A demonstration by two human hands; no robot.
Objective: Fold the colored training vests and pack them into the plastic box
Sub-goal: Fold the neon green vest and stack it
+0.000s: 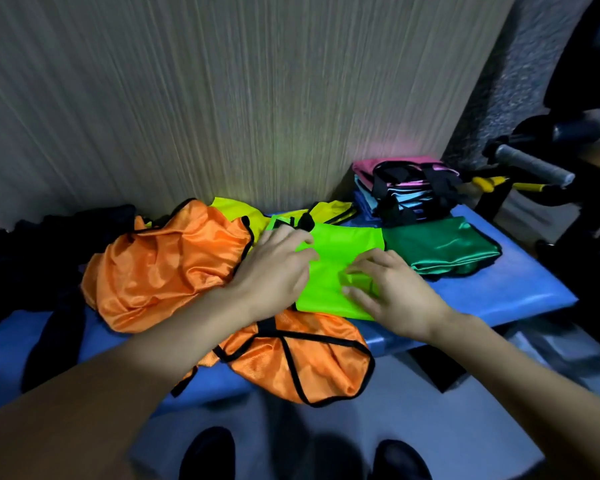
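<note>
A bright green vest (340, 247) lies partly folded on the blue bench (520, 285). My left hand (274, 268) rests flat on its left edge with fingers spread. My right hand (392, 292) pinches a fold of the green fabric near its middle. Unfolded orange vests lie to the left (160, 265) and hang over the front edge (302, 362). Yellow vests (236, 209) sit behind them. A folded dark green vest (440, 247) lies to the right. A stack of folded pink and blue vests (402, 188) stands at the back right. No plastic box is in view.
Dark clothing (32, 251) is heaped at the bench's left end. A panelled wall (222, 98) rises right behind the bench. Gym gear with a grey grip (530, 164) and yellow handles stands to the right. My shoes (208, 455) are on the grey floor below.
</note>
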